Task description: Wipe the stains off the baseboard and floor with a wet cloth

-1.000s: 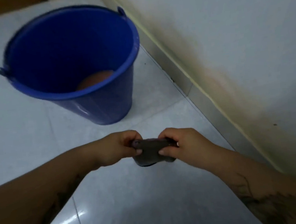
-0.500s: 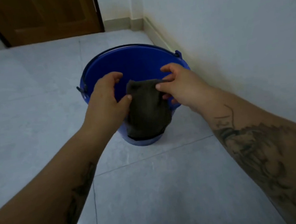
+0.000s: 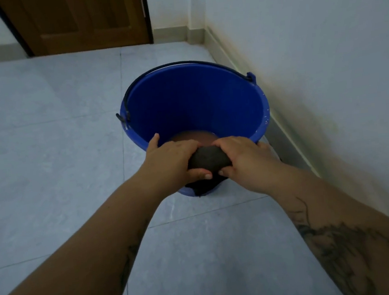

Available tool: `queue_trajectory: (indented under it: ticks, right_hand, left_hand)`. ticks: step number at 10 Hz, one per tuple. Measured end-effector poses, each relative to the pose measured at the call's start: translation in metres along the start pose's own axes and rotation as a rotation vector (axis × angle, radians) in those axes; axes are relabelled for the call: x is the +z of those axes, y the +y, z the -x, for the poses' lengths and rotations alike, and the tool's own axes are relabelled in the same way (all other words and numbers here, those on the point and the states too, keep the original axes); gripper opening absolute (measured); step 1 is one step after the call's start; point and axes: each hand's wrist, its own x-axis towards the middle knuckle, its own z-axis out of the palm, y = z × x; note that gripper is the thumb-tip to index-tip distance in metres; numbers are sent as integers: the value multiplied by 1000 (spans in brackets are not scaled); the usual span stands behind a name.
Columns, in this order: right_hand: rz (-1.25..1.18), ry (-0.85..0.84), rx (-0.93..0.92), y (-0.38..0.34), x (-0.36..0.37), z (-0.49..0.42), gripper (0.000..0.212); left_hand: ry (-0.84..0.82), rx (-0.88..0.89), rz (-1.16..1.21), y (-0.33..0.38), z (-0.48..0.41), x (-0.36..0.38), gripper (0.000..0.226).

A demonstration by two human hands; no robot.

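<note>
Cloth point(image 3: 208, 158), dark grey and bunched into a thick roll, sits at about 6 o'clock on the rim of the blue bucket point(image 3: 150, 99), clamped at one end by the left hand point(image 3: 173, 164) and at the other by the right hand point(image 3: 242, 159), fingers of both curled tight around it, a loose tail hanging below against the bucket's near wall. Half a second ago the same cloth hung open and flat between pinching fingertips over the bucket mouth; now it is gathered and squeezed, which reads as wringing out after a rinse, so wiping is probably the next stage, not the current one. Cloudy brownish water point(image 3: 192, 138) lies in the bucket bottom just beyond the knuckles, suggesting dirt already rinsed off. From the bucket, the baseboard point(image 3: 286, 142) runs at 3 o'clock, close beside it, with yellowish staining point(image 3: 287, 104) along its top edge and up the white wall point(image 3: 321, 38). Pale tiled floor point(image 3: 43, 139) spreads toward 9 o'clock, and a wooden door point(image 3: 84, 19) stands at 11 o'clock. No brand, label or writing is readable anywhere
</note>
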Motion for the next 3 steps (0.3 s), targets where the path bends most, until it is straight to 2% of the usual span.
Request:
queue_trajectory:
  ticks: [1,2,3]
  right_hand:
    - [138,-39,1,1,-2,7,58]
    - [186,-172,87,3,-29,21,75]
    - [69,-279,172,6,-75,41,77]
  left_hand:
    - [-47,-53,-11,6,2,-3,53]
    - [-171,-126,-104,16,9,-19,68]
    - [-295,-249,-156,27,16,-53,85]
